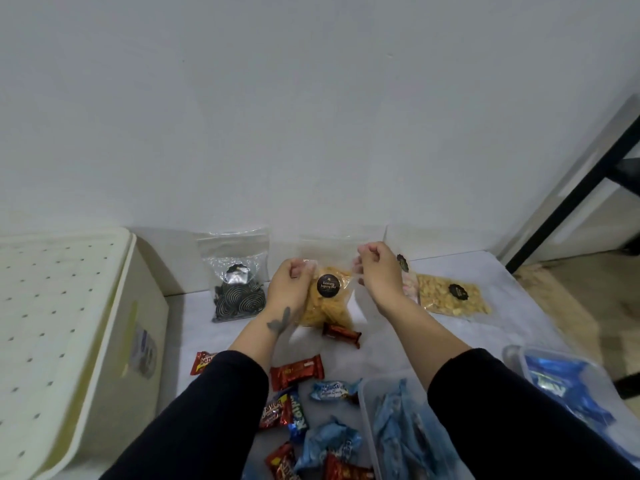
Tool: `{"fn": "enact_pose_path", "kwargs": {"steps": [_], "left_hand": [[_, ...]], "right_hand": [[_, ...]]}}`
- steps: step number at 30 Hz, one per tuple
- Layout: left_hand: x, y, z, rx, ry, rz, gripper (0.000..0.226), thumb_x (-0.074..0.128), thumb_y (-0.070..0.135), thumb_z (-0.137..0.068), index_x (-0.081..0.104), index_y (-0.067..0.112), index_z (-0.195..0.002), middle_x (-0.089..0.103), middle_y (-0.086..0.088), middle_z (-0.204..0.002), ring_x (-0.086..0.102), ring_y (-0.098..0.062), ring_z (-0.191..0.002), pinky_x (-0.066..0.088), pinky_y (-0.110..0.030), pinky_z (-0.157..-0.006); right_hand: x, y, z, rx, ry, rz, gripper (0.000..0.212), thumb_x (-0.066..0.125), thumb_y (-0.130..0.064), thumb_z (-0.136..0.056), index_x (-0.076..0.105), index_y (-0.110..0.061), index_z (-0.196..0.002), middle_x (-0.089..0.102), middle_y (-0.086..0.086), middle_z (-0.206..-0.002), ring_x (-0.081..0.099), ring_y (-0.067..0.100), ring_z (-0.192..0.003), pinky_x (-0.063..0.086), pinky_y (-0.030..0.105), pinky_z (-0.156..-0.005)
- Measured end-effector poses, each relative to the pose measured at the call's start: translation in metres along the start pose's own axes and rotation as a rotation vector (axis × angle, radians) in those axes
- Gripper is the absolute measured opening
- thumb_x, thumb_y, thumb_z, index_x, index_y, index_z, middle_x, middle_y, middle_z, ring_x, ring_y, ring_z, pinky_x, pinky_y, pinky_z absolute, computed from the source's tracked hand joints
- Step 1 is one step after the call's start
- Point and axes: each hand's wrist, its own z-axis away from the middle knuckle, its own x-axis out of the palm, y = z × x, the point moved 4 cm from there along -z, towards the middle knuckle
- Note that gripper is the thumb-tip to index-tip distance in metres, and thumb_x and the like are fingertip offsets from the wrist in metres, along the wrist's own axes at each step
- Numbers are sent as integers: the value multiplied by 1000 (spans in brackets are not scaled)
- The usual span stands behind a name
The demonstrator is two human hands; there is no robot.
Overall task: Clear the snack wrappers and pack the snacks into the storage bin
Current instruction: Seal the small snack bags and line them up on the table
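A clear bag of yellow chips (327, 303) with a round black label stands upright at the middle of the white surface. My left hand (291, 284) pinches its top left corner and my right hand (377, 271) pinches its top right corner. Red and blue wrapped snack bars (298, 370) lie scattered near my forearms. A clear plastic bin (367, 407) at the lower right holds blue wrappers. A second clear container (519, 358) with blue packets sits further right.
A bag of black spiral snacks (239, 292) leans against the wall on the left. A bag of pale nuts (450, 299) lies on the right. A large cream lidded box (69, 341) fills the left side. A black metal frame (571, 199) stands at the right.
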Motion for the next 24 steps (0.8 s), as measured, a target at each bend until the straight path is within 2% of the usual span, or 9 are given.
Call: {"fn": "enact_pose_path", "kwargs": {"steps": [2, 3, 5, 7, 10, 13, 16, 20, 24], "left_hand": [[-5, 12, 5, 92, -11, 23, 28, 51, 28, -96, 57, 9, -116, 62, 0, -105, 59, -15, -101, 45, -24, -90], [-8, 17, 6, 129, -3, 51, 23, 51, 27, -96, 59, 11, -111, 64, -1, -104, 61, -16, -101, 48, -25, -91], [-12, 28, 11, 162, 22, 130, 14, 53, 23, -95, 61, 12, -100, 66, 2, -94, 64, -12, -92, 51, -17, -80], [-12, 35, 15, 156, 43, 203, 13, 53, 19, -95, 61, 10, -99, 66, 3, -89, 64, -7, -86, 49, -13, -72], [-10, 38, 23, 121, 43, 278, 13, 55, 17, -94, 60, 8, -101, 66, 0, -85, 65, -8, -82, 50, -13, -69], [-8, 35, 28, 84, 26, 284, 14, 57, 16, -93, 62, 6, -102, 67, -1, -86, 65, -13, -83, 51, -19, -76], [-10, 36, 30, 74, 21, 306, 6, 58, 14, -92, 63, 11, -92, 66, -1, -82, 65, -14, -82, 51, -21, -78], [-13, 37, 35, 79, 40, 308, 12, 59, 12, -91, 63, 17, -82, 66, 1, -79, 64, -10, -78, 48, -17, -72], [-10, 39, 37, 80, 31, 330, 13, 58, 10, -92, 63, 17, -81, 65, 1, -77, 64, -8, -76, 48, -11, -64]], "right_hand": [[-6, -4, 10, -71, -26, -28, 10, 49, -23, -96, 55, -16, -95, 64, 1, -83, 61, 14, -74, 50, 34, -78], [-9, -6, 15, -105, -44, -36, 9, 50, -23, -96, 55, -17, -95, 65, 2, -83, 61, 11, -73, 50, 34, -78], [-15, -9, 25, -148, -74, -47, 8, 50, -22, -96, 55, -19, -91, 66, 6, -85, 62, 11, -72, 51, 34, -78], [-21, -13, 33, -166, -87, -42, 11, 51, -20, -96, 56, -19, -87, 66, 4, -83, 62, 12, -73, 52, 36, -77], [-28, -18, 41, -166, -105, -9, 14, 52, -16, -95, 58, -17, -83, 66, 0, -80, 64, 16, -82, 53, 38, -82], [-35, -17, 46, -146, -106, 30, 20, 53, -13, -93, 58, -21, -75, 66, -3, -78, 66, 20, -91, 52, 37, -86], [-39, -20, 52, -155, -152, 72, 16, 53, -13, -93, 60, -17, -79, 66, -1, -79, 64, 17, -85, 50, 32, -80], [-41, -29, 54, -212, -193, 183, 9, 58, -12, -91, 64, -12, -84, 63, 0, -76, 60, 14, -75, 49, 25, -72], [-42, -34, 51, -253, -173, 344, 19, 54, -10, -91, 59, -16, -74, 63, 2, -79, 54, 13, -66, 44, 17, -63]]}}
